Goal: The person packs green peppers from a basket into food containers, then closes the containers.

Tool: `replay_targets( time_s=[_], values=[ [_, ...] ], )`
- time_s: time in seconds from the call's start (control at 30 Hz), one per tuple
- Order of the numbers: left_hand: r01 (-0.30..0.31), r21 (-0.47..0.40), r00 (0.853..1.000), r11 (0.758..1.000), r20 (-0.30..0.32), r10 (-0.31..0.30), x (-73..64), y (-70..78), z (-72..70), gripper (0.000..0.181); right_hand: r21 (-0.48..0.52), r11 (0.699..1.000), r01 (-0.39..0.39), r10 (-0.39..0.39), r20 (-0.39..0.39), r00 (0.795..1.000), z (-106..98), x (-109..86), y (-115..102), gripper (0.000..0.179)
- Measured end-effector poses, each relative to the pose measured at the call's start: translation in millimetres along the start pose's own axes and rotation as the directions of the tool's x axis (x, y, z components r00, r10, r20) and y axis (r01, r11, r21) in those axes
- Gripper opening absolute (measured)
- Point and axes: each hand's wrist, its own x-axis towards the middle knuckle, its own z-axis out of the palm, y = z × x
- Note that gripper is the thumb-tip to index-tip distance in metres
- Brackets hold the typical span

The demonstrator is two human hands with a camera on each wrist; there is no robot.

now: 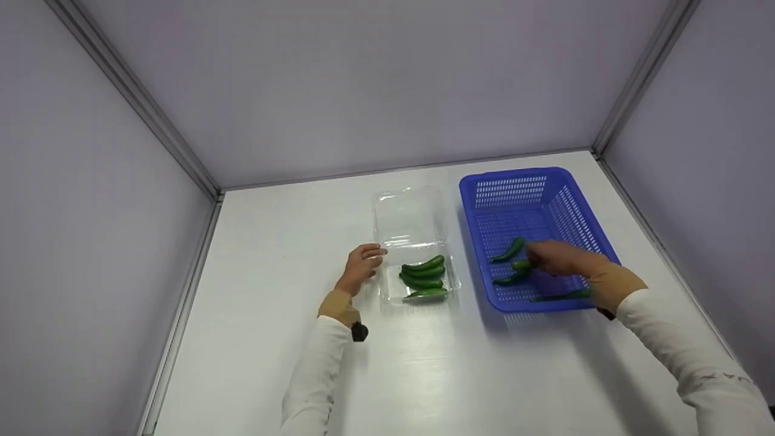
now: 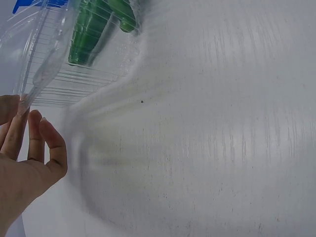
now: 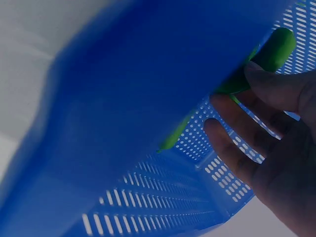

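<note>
A clear plastic clamshell box [image 1: 390, 289] lies with its lid folded back, several long green peppers side by side in its lower half. My left hand [image 1: 361, 266] is at the box's left side. In the left wrist view its thumb and finger pinch the plastic rim [image 2: 37, 86]. Inside the blue basket [image 1: 475, 242], my right hand [image 1: 560, 257] grips a green pepper [image 3: 280, 48] between thumb and fingers. Other green peppers [image 1: 508, 250] lie on the basket floor around that hand. The basket wall hides part of the gripped pepper in the right wrist view.
The basket stands on the right of the white table [image 1: 266, 315], its slotted walls rising around my right hand. The opened lid [image 1: 407, 215] extends behind the box. Grey panels [image 1: 387, 91] enclose the table at the back and sides.
</note>
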Motion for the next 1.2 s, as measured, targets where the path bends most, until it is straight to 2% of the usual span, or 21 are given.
replay_targets(
  time_s=[0.07, 0.17, 0.23, 0.3, 0.43, 0.7, 1.03, 1.07, 1.2],
  values=[
    [0.003, 0.001, 1.0, 1.0, -0.004, -0.003, 0.1, 0.0, 0.3, 0.038, 0.071, 0.997, -0.004, 0.005, -0.013, 1.0, -0.8, 0.6, -2.1, 0.021],
    [0.007, 0.003, 1.0, 1.0, -0.008, -0.007, 1.4, -1.6, 0.0, 0.038, 0.087, 0.995, 0.048, -0.043, -0.061, 0.997, -1.9, 2.7, -5.7, 0.023],
    [0.015, 0.002, 1.0, 1.0, -0.008, -0.015, 2.4, -2.1, -0.3, 0.038, 0.08, 0.994, 0.073, -0.065, -0.099, 0.993, -2.8, 4.3, -9.0, 0.023],
    [0.021, 0.001, 1.0, 1.0, -0.009, -0.021, 3.1, -2.2, -0.6, 0.037, 0.015, 0.994, 0.106, -0.103, -0.137, 0.985, -3.6, 7.0, -12.4, 0.026],
    [0.034, -0.003, 0.999, 0.999, -0.013, -0.034, 3.4, -1.1, -0.4, 0.037, 0.015, 0.996, 0.089, -0.085, -0.153, 0.985, -5.6, 12.4, -21.0, 0.031],
    [0.025, 0.013, 1.0, 1.0, -0.012, -0.025, 1.7, 0.1, 0.9, 0.038, 0.028, 0.998, 0.055, -0.049, -0.182, 0.982, -6.7, 26.4, -34.4, 0.027],
    [0.022, -0.001, 1.0, 1.0, 0.004, -0.022, 3.0, 0.3, 2.3, 0.04, -0.015, 0.998, 0.067, -0.069, -0.255, 0.965, -8.3, 39.1, -51.5, 0.033],
    [0.028, -0.009, 1.0, 1.0, 0.014, -0.027, 0.9, 4.0, 2.0, 0.04, -0.018, 0.997, 0.072, -0.074, -0.259, 0.963, -8.3, 40.6, -52.8, 0.032],
    [0.016, -0.008, 1.0, 1.0, 0.027, -0.016, 1.3, 3.3, 1.7, 0.041, -0.055, 0.992, 0.113, -0.124, -0.286, 0.95, -7.5, 46.8, -58.8, 0.032]
  ],
)
